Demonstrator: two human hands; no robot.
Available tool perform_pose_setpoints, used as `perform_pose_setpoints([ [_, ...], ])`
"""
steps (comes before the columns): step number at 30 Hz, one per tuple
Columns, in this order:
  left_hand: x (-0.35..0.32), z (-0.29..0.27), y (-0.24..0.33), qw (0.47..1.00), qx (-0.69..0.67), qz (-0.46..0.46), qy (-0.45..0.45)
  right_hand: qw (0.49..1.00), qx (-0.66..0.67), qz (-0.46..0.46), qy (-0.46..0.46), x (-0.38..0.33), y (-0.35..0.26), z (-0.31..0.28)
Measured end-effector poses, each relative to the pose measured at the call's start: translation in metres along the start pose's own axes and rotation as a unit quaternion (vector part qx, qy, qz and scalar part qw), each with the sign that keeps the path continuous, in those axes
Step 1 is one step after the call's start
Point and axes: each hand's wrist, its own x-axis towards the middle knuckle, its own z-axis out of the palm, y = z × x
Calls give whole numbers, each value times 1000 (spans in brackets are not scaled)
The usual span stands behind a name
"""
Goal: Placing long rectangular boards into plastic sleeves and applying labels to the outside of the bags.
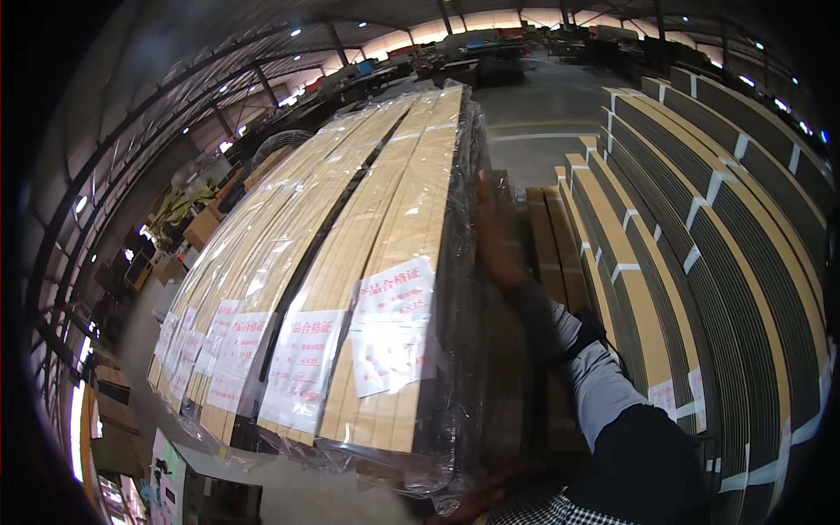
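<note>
A stack of long, pale wood-coloured strips (pixel 398 214) lies in bundles under clear plastic film (pixel 466 289). White paper sheets with red print (pixel 394 328) lie at the bundles' near ends. My right hand (pixel 492 232) is at the stack's right side, fingers stretched upward along the film; its palm side is hidden and its edges are blurred. At the lower edge, my left hand (pixel 477 502) is dark and smeared beside the stack's near right corner. Its fingers cannot be made out, nor whether they touch the film.
Tall stacks of dark-edged boards (pixel 691 262) bound with white straps stand close on the right. Brown lengths (pixel 560 254) lie in the narrow gap. A fan (pixel 280 144) and cardboard boxes (pixel 203 226) stand at left. A dark-fronted machine (pixel 214 494) is at lower left.
</note>
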Motion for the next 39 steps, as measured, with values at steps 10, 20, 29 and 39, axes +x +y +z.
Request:
perform_pose_setpoints([
  [10, -13, -2, 16, 987, -143, 65, 24, 991, 23, -100, -92, 21, -61, 1],
  [20, -8, 17, -115, 977, -200, 75, 14, 984, 134, -117, -13, -3, -210, -29],
  [29, 29, -7, 63, 891, -330, 311, 31, 968, 136, -187, -100, -108, -474, -122],
  [39, -9, 89, 90, 874, -407, 266, -13, 983, -77, -167, 10, -235, -685, -182],
])
